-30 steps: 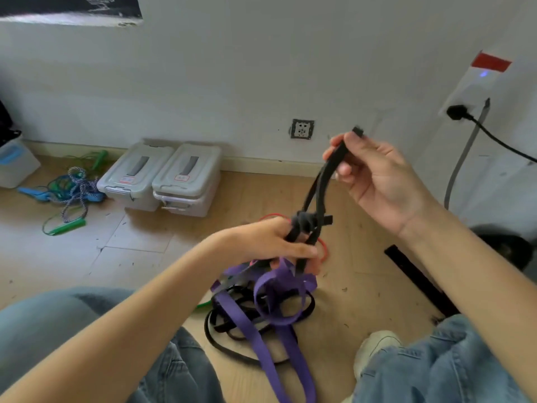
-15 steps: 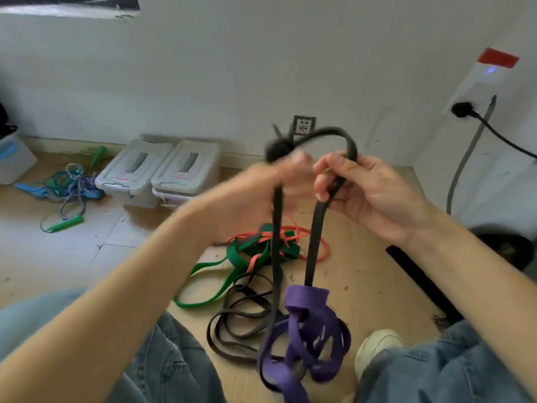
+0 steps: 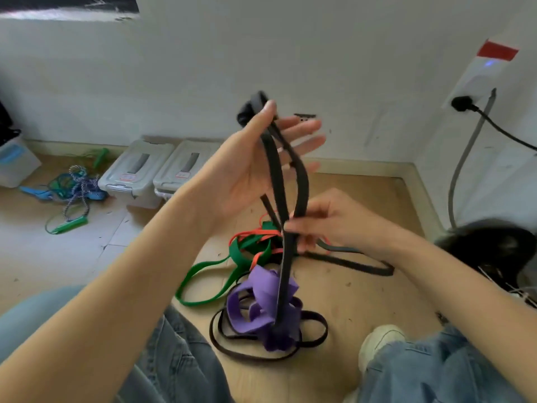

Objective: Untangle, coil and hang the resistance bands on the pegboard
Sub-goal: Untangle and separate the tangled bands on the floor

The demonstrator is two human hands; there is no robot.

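Centrally, a black band (image 3: 283, 181) was held raised between two hands above a wooden floor (image 3: 348, 286). The left hand (image 3: 255, 158) was lifted with palm upward and fingers straight and spread; the top loop of the black band was draped over its thumb, and a knotted lump of the band was seen just behind the thumb tip. Whether the thumb pressed the band against the palm could not be told. The right hand (image 3: 322, 222) was placed lower, its fingertips pinched on the strands of the black band where they came together. Below that pinch, a single run of the black band was hung straight down into a bunched purple band (image 3: 258, 303), which was lifted with it and tangled around it. Further loops of black band were left lying on the floor around the purple bunch. A green band (image 3: 215, 274) and an orange band (image 3: 255, 237) were lain on the floor beyond, twisted together. Two lidded plastic boxes (image 3: 157, 173) were set against the white wall (image 3: 348, 68), with a heap of skipping ropes (image 3: 72, 187) to their left. Denim-clad knees were visible at both lower corners.
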